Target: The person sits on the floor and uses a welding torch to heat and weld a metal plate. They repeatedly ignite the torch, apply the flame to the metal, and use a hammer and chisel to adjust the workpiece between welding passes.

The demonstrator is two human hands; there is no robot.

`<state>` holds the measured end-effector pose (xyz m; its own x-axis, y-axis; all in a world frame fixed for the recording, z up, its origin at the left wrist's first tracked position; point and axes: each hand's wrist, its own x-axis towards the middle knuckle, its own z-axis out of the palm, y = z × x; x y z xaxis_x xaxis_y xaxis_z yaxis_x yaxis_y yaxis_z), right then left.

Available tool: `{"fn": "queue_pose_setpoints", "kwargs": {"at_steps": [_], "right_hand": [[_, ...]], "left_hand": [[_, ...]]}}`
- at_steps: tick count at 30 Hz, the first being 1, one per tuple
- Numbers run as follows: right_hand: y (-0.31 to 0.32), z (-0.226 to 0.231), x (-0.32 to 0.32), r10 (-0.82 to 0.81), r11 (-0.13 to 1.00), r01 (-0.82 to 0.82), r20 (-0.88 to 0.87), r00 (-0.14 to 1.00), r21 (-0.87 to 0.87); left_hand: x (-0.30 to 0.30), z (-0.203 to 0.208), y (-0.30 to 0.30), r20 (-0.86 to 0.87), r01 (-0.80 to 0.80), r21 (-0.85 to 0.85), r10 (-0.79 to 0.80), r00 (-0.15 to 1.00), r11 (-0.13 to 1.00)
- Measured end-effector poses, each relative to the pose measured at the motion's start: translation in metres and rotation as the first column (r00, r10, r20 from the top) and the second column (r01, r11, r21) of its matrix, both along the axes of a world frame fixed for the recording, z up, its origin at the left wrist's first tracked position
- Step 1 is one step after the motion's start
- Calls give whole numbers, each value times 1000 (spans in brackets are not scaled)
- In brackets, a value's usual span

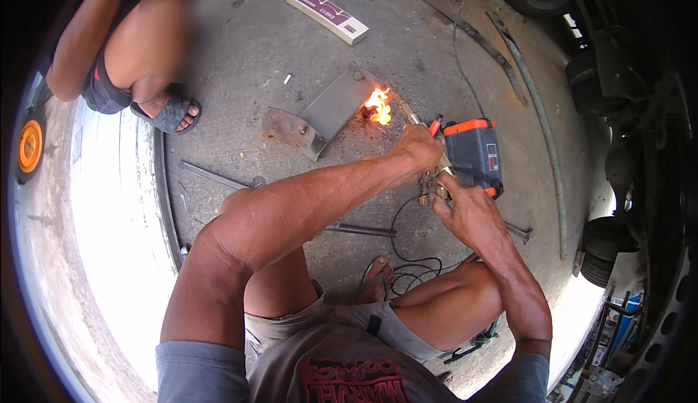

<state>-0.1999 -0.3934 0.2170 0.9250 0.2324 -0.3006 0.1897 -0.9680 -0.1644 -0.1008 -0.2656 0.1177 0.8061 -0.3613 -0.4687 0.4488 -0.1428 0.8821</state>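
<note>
My left hand [422, 147] is closed around a brass gas torch [410, 114], with a small red piece [436, 125], perhaps a lighter, sticking up beside its fingers. At the torch's rear, near the brass valve knobs, my right hand [471, 212] grips with bent fingers. An orange flame [378, 105] burns off the torch's tip, by the corner of a flat grey metal plate [338, 103]. The plate lies on the floor against a rusty angled metal bracket [291, 130]. Just right of my left hand stands a grey and orange machine [469, 154].
Beyond the plate lies a white and purple box [327, 16]. Another person's sandalled foot [173, 114] rests at the left. A metal bar [211, 175], a rod [363, 230] and black cable [418, 263] lie near my legs. Long strips [534, 112] and tyres [609, 241] are at right.
</note>
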Motion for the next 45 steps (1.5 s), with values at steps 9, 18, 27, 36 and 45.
{"fn": "queue_pose_setpoints", "kwargs": {"at_steps": [9, 18, 27, 36, 45], "right_hand": [[-3, 0, 4, 78, 997, -78, 21, 997, 22], [-10, -3, 5, 80, 996, -78, -61, 995, 33], [-8, -1, -3, 101, 990, -94, -63, 993, 105], [-8, -3, -8, 90, 995, -88, -51, 995, 51], [-2, 1, -6, 47, 998, -43, -96, 994, 45]], "left_hand": [[2, -11, -8, -116, -71, -53, 64, 991, 996], [-1, -9, -8, -117, -68, -62, 60, 991, 996], [0, -12, -5, -124, -68, -122, 53, 991, 990], [-2, -3, 0, -151, -61, -83, 48, 987, 995], [-1, -4, -1, -135, -61, -58, 52, 989, 996]]}}
